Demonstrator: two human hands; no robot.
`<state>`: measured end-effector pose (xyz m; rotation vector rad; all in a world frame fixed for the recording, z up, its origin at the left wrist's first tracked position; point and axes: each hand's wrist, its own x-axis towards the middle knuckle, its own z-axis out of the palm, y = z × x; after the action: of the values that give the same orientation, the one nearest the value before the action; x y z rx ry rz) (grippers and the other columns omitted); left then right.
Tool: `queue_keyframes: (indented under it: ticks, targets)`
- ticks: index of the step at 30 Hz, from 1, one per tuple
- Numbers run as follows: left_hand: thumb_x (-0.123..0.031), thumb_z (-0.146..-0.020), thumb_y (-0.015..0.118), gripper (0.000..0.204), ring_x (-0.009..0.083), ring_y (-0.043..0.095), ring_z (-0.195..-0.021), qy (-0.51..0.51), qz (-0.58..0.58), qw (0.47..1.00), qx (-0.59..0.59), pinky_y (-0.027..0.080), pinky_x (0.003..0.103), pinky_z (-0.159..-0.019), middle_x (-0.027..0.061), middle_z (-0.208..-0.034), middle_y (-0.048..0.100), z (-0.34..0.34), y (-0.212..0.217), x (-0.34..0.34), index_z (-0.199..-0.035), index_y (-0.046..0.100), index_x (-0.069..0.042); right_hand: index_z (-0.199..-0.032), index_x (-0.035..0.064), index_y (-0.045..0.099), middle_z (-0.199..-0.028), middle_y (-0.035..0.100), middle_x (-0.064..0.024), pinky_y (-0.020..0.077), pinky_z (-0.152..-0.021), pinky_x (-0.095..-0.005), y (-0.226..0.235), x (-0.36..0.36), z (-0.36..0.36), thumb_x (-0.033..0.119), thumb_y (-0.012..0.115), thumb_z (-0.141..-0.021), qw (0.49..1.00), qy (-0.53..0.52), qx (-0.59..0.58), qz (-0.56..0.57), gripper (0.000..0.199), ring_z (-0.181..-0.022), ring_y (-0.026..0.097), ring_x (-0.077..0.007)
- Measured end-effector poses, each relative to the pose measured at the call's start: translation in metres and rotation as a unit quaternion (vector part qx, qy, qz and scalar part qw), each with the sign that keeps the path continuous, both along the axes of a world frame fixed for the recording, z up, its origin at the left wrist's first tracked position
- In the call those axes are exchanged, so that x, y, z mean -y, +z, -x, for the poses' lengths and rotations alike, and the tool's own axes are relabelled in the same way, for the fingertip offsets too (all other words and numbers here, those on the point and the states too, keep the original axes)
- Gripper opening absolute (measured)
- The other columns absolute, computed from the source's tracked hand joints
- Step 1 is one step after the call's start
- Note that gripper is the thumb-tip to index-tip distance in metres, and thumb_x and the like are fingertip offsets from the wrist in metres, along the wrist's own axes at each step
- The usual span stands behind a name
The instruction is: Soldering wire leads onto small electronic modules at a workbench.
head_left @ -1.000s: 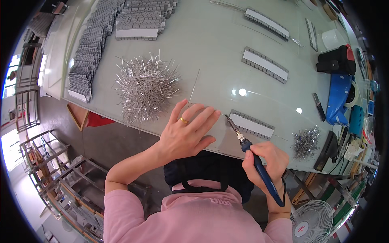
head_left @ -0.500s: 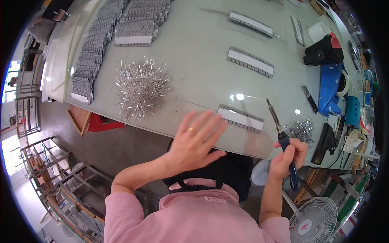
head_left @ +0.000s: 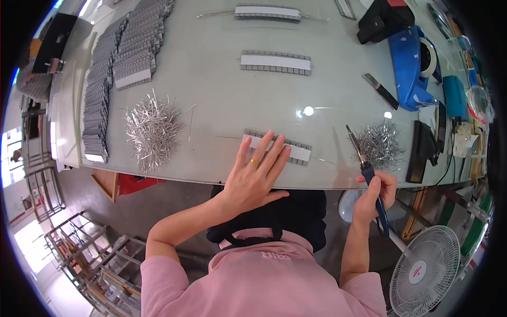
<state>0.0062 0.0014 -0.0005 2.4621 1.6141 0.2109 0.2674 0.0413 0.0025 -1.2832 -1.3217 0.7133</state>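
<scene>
My left hand [head_left: 259, 166] lies flat with its fingers spread over a grey segmented strip with a white band [head_left: 299, 152], at the table's near edge. The fingers cover the middle of that strip, and thin wires stick out past its ends. In my right hand [head_left: 376, 196] is a soldering iron [head_left: 368, 168] with a dark blue handle, its metal tip pointing up and away. A pile of short, thin silvery wires [head_left: 381, 145] lies just beyond the iron. Farther off lie a second strip [head_left: 275, 63] and a third strip [head_left: 268, 12] with wires at both ends.
Stacked grey strips [head_left: 138, 45] fill the far left, with a larger pile of wire pieces [head_left: 153, 132] nearer. On the right are a utility knife [head_left: 381, 91], a blue tape dispenser [head_left: 406, 68] and a black case [head_left: 384, 21]. A white fan [head_left: 425, 272] stands below the table.
My left hand has come down onto the near strip. The view has turned, so the table things appear shifted left. My right hand still holds the soldering iron.
</scene>
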Motion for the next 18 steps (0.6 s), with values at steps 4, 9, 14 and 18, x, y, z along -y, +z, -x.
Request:
queue_keyframes:
  ticks: [4,9,14,18]
  targets:
    - [-0.06,-0.073,0.068,0.092,0.0321,0.025,-0.143,0.007,0.006,1.0,-0.004,0.019,0.059,-0.111,0.0137,-0.15,0.034,-0.002,0.003,-0.004,-0.142,0.041,-0.005,-0.096,-0.0018,0.055,-0.083,0.057,-0.0089,0.0489,-0.064,-0.0272,-0.002,0.0,0.0,0.01,0.055,-0.09,0.999,0.001,-0.042,0.024,0.013,-0.064,0.062,-0.0179]
    - [-0.047,-0.073,0.074,0.078,0.0275,0.037,-0.137,-0.002,-0.011,0.999,0.038,0.021,0.059,-0.11,0.0104,-0.144,0.043,-0.008,0.003,-0.008,-0.136,0.05,-0.007,-0.097,-0.0023,0.054,-0.084,0.056,-0.0088,0.0501,-0.064,-0.0263,-0.008,-0.002,-0.009,0.008,0.056,-0.089,0.999,0.002,-0.052,0.016,0.013,-0.065,0.063,-0.0182]
    - [-0.016,-0.079,0.065,0.034,0.0159,0.059,-0.108,-0.091,-0.194,0.976,0.045,0.036,0.045,-0.103,0.0028,-0.123,0.061,0.0,-0.011,0.015,-0.113,0.067,-0.01,-0.095,-0.0021,0.054,-0.085,0.056,-0.009,0.05,-0.064,-0.0266,-0.011,-0.01,-0.012,0.009,0.056,-0.089,0.999,0.006,-0.034,-0.003,0.013,-0.066,0.063,-0.0183]
    - [-0.013,-0.08,0.061,0.032,0.0151,0.06,-0.102,-0.148,-0.163,0.972,0.08,0.046,0.038,-0.093,0.0042,-0.117,0.062,0.0,0.008,0.01,-0.111,0.067,-0.008,-0.095,-0.0024,0.053,-0.085,0.056,-0.0096,0.0501,-0.063,-0.0274,-0.014,-0.012,-0.014,0.011,0.057,-0.09,0.999,-0.022,-0.033,-0.023,0.015,-0.066,0.061,-0.0179]
